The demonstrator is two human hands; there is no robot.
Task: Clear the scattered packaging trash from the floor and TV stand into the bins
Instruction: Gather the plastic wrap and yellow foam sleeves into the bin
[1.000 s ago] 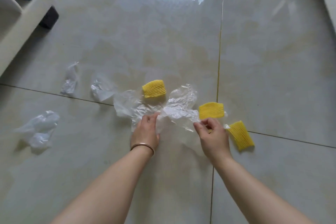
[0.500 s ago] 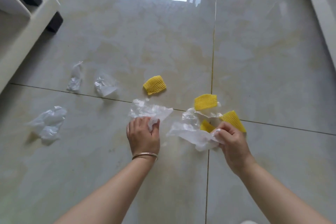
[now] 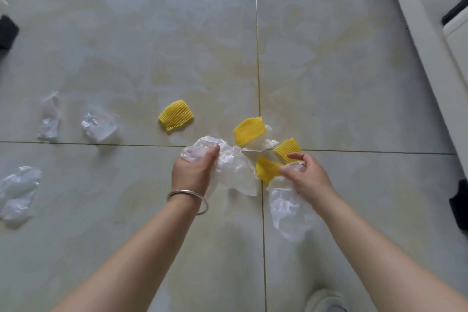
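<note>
My left hand (image 3: pixel 193 172) grips a crumpled clear plastic sheet (image 3: pixel 231 166) just above the tiled floor. My right hand (image 3: pixel 305 175) holds another clear plastic bag (image 3: pixel 287 210) that hangs below it, together with a yellow foam net piece (image 3: pixel 267 168). Three more yellow foam net pieces lie on the floor: one to the left (image 3: pixel 176 115), one in the middle (image 3: pixel 249 130), one by my right fingers (image 3: pixel 287 148). A scrap of clear plastic (image 3: pixel 260 145) lies under the middle one.
Clear plastic wrappers lie at the left: two small ones (image 3: pixel 49 116) (image 3: pixel 98 125) and a bigger one (image 3: pixel 17 191). A white skirting edge (image 3: pixel 428 58) runs along the right. Dark objects sit at the left edge (image 3: pixel 7 31) and right edge (image 3: pixel 459 204).
Both hands have gathered and lifted the plastic from the floor. My right hand has picked up a yellow foam piece with its plastic. The camera has shifted to the right.
</note>
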